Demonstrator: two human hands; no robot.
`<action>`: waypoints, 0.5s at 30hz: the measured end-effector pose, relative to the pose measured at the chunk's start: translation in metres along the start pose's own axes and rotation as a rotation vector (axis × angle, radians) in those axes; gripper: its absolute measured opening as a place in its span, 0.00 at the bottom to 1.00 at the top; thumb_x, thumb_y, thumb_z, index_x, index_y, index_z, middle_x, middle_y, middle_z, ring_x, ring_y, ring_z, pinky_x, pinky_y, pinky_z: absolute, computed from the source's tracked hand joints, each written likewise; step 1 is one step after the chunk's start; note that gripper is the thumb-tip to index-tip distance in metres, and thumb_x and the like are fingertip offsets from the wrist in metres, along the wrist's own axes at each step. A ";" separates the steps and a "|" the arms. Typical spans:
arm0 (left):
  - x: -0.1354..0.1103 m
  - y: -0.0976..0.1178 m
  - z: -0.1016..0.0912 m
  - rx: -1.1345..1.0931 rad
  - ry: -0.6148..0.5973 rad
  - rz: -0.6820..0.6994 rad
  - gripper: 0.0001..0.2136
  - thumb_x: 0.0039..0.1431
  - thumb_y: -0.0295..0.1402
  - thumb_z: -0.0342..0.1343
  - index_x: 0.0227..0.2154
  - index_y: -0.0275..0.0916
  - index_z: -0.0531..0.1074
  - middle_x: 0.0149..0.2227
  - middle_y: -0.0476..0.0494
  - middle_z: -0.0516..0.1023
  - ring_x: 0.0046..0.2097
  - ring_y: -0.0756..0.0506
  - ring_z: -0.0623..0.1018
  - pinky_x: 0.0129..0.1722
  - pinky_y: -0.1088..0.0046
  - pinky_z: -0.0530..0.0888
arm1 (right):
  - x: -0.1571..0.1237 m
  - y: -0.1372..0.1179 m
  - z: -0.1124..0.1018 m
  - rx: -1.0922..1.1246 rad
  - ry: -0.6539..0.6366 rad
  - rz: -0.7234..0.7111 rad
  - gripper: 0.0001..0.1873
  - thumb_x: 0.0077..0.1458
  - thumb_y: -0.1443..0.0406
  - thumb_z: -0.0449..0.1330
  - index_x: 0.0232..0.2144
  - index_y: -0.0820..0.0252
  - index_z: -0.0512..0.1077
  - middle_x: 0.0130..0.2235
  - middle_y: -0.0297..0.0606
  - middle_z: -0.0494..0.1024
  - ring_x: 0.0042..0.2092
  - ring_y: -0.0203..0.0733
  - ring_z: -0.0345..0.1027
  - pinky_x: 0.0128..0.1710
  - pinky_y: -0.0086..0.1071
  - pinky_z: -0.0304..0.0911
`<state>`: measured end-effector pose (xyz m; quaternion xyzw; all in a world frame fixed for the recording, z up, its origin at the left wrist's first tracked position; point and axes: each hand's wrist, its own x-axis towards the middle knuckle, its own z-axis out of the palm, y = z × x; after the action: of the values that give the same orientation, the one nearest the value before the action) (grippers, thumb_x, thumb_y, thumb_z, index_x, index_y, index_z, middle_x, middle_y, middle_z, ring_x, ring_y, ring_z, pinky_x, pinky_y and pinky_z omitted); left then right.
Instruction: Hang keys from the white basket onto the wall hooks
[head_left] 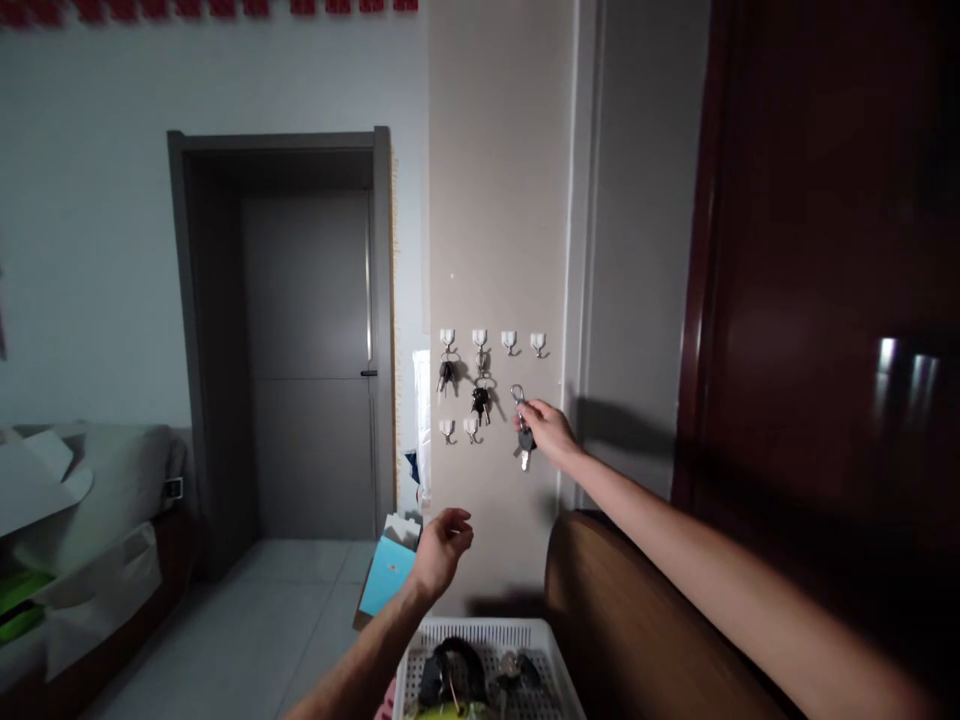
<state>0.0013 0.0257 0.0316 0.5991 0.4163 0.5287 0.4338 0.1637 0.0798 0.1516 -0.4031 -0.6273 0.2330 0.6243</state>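
With my right hand I pinch a key set between thumb and fingers; its metal clip stands up above my fingertips and the keys hang below them. The set is in front of the beige wall strip, toward that strip's right edge, below the two right-hand hooks of the upper row and apart from them.

My left hand is lower, in front of the strip's left edge and above the far left corner of a white plastic basket; its fingers are loosely curled, with a gap between them and the thumb.

Four white hooks form the upper row. From the one nearest the strip's left edge hangs a small key bunch, and from the next a larger bunch with black-headed keys, hung by a clip. Two lower hooks sit beneath these, near the same edge.

In the basket, a curved black object lies toward the left edge and small objects, too dim to identify, toward the right. A blue box leans beyond my left wrist; a brown wooden panel stands beside the basket's right edge.
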 end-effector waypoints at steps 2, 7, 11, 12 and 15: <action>0.007 0.010 0.003 0.020 -0.028 0.047 0.10 0.38 0.25 0.46 0.28 0.34 0.62 0.22 0.51 0.63 0.23 0.56 0.63 0.22 0.81 0.59 | 0.024 -0.006 0.000 -0.014 0.082 -0.024 0.09 0.39 0.61 0.49 0.19 0.62 0.60 0.19 0.31 0.65 0.20 0.29 0.58 0.19 0.24 0.55; 0.026 0.028 0.008 0.029 -0.066 0.137 0.10 0.39 0.26 0.46 0.29 0.34 0.62 0.23 0.50 0.64 0.24 0.56 0.63 0.21 0.81 0.58 | 0.072 -0.011 0.002 -0.170 0.217 -0.032 0.10 0.40 0.60 0.46 0.20 0.61 0.62 0.22 0.34 0.67 0.21 0.30 0.59 0.20 0.24 0.55; 0.034 0.028 0.007 0.028 -0.084 0.140 0.11 0.39 0.26 0.46 0.30 0.35 0.61 0.24 0.50 0.64 0.23 0.56 0.63 0.21 0.82 0.58 | 0.094 -0.006 0.006 -0.355 0.232 0.012 0.12 0.41 0.61 0.45 0.24 0.61 0.65 0.25 0.37 0.70 0.24 0.33 0.62 0.21 0.26 0.56; 0.034 0.025 0.006 0.036 -0.087 0.134 0.11 0.39 0.27 0.46 0.30 0.35 0.62 0.24 0.50 0.64 0.23 0.56 0.63 0.21 0.82 0.58 | 0.097 -0.004 0.006 -0.400 0.239 0.030 0.13 0.41 0.61 0.45 0.24 0.61 0.65 0.25 0.38 0.70 0.24 0.34 0.62 0.21 0.26 0.56; 0.031 0.016 0.000 0.081 -0.070 0.097 0.10 0.40 0.27 0.46 0.30 0.35 0.62 0.24 0.49 0.64 0.23 0.56 0.63 0.21 0.82 0.59 | 0.102 0.005 0.008 -0.509 0.227 0.078 0.13 0.41 0.62 0.46 0.25 0.62 0.66 0.25 0.40 0.71 0.25 0.36 0.63 0.21 0.27 0.56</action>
<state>0.0052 0.0513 0.0550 0.6538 0.3925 0.5107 0.3971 0.1671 0.1652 0.2075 -0.5941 -0.5757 0.0452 0.5600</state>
